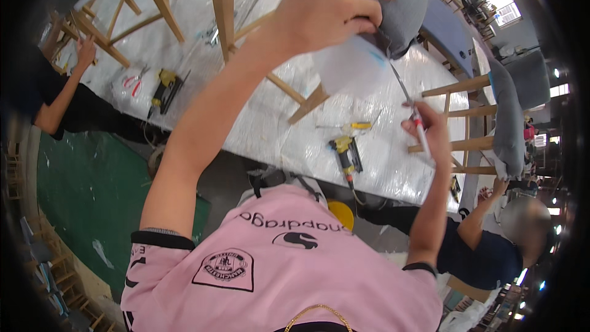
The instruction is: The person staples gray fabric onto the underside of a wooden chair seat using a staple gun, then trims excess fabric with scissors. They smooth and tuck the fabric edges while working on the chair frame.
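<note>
An upholstered chair with a grey padded seat [402,6] and wooden legs [222,12] lies tipped over on the table at the far side. My left hand [332,12] grips the edge of that padding, fingers curled over it. In my right hand [428,129] is a screwdriver [420,128] with a long thin shaft and a white and red handle. Its shaft points up and left, the tip at the seat's lower edge beside my left hand; whether it touches cannot be made out. A thin whitish sheet [347,69] with a blue patch hangs below the seat.
Clear plastic wrap covers the table [258,129]. A yellow-black staple gun [347,154] and a yellow-handled tool [361,125] lie near its front edge; another staple gun [165,91] lies left. Co-workers handle a wooden chair frame [101,40] at left and a grey chair [509,120] at right.
</note>
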The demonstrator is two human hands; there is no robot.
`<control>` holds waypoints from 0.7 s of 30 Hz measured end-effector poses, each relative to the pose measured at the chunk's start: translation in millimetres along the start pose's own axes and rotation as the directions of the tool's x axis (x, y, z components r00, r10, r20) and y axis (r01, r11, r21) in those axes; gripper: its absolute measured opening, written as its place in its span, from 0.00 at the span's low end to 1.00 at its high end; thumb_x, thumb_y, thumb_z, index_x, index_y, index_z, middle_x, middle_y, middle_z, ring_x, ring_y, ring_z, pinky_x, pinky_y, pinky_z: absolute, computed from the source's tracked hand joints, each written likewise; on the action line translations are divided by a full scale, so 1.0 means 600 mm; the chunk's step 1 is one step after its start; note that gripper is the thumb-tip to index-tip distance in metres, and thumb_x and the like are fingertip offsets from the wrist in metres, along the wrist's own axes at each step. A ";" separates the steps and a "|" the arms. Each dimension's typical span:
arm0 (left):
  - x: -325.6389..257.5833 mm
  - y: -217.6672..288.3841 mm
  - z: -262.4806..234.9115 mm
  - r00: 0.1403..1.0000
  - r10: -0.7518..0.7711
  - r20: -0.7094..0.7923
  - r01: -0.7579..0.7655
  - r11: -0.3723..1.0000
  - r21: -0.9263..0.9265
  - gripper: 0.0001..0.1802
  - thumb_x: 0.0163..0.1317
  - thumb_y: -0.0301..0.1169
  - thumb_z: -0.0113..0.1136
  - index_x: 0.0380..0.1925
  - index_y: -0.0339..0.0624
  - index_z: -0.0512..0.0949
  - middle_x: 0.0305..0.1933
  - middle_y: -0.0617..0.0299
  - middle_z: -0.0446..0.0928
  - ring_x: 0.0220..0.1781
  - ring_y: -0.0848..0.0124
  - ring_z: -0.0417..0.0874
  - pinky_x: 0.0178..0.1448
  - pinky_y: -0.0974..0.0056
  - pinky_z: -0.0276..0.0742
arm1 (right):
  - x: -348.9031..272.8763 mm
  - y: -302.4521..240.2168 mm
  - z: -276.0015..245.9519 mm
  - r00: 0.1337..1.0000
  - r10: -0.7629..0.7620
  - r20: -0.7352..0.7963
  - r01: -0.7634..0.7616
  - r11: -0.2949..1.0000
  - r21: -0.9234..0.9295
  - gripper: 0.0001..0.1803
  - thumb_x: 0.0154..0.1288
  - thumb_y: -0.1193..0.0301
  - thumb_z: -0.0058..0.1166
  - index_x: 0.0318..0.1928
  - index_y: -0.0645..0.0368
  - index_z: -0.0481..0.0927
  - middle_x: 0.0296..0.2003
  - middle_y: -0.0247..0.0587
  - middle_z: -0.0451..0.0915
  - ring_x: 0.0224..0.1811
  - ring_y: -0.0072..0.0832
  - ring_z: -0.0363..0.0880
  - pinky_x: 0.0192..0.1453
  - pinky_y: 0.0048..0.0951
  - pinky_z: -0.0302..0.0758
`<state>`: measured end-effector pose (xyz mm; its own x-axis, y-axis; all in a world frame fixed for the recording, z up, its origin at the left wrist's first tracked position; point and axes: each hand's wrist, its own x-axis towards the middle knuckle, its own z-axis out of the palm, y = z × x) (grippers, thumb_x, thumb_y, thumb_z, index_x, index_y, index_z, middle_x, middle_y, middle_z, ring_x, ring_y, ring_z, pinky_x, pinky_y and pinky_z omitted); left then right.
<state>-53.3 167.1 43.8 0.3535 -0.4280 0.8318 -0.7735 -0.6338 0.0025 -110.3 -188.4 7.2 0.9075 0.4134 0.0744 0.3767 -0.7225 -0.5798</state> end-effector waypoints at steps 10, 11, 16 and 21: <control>0.173 -0.048 0.117 0.998 -0.007 -0.059 0.008 1.000 0.012 0.07 0.59 0.41 0.70 0.33 0.54 0.85 0.64 0.68 0.81 0.71 0.58 0.74 0.79 0.48 0.58 | -0.011 -0.019 0.286 0.996 -0.008 -0.090 0.066 0.749 0.659 0.40 0.65 0.55 0.65 0.70 0.60 0.64 0.51 0.44 0.77 0.53 0.34 0.78 0.63 0.38 0.73; 0.187 -0.058 0.127 0.998 -0.016 -0.061 0.016 1.000 0.003 0.08 0.59 0.42 0.70 0.33 0.54 0.85 0.65 0.68 0.81 0.71 0.57 0.74 0.79 0.48 0.58 | 0.016 -0.033 0.296 0.996 0.018 -0.091 0.048 0.740 0.671 0.39 0.67 0.53 0.63 0.70 0.58 0.64 0.52 0.44 0.77 0.55 0.34 0.77 0.64 0.38 0.72; 0.225 -0.098 0.156 0.999 -0.027 -0.047 0.026 0.999 -0.022 0.09 0.59 0.43 0.70 0.34 0.54 0.86 0.66 0.66 0.80 0.71 0.57 0.74 0.80 0.47 0.55 | 0.162 -0.075 0.273 0.969 0.170 -0.179 0.014 0.685 0.728 0.39 0.72 0.47 0.57 0.73 0.55 0.61 0.55 0.44 0.75 0.60 0.34 0.74 0.67 0.38 0.70; 0.234 -0.099 0.157 0.999 -0.040 -0.026 0.039 0.997 -0.064 0.10 0.58 0.44 0.71 0.34 0.54 0.86 0.65 0.65 0.81 0.70 0.56 0.75 0.80 0.46 0.55 | 0.229 -0.084 0.220 0.878 0.254 -0.405 0.121 0.702 0.702 0.47 0.66 0.45 0.63 0.73 0.62 0.61 0.51 0.45 0.76 0.49 0.32 0.77 0.58 0.33 0.73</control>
<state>91.8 83.8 108.3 0.3708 -0.3855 0.8449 -0.7911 -0.6076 0.0700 -29.2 -22.0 -60.7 0.9680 -0.0454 0.2468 0.2435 -0.0678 -0.9675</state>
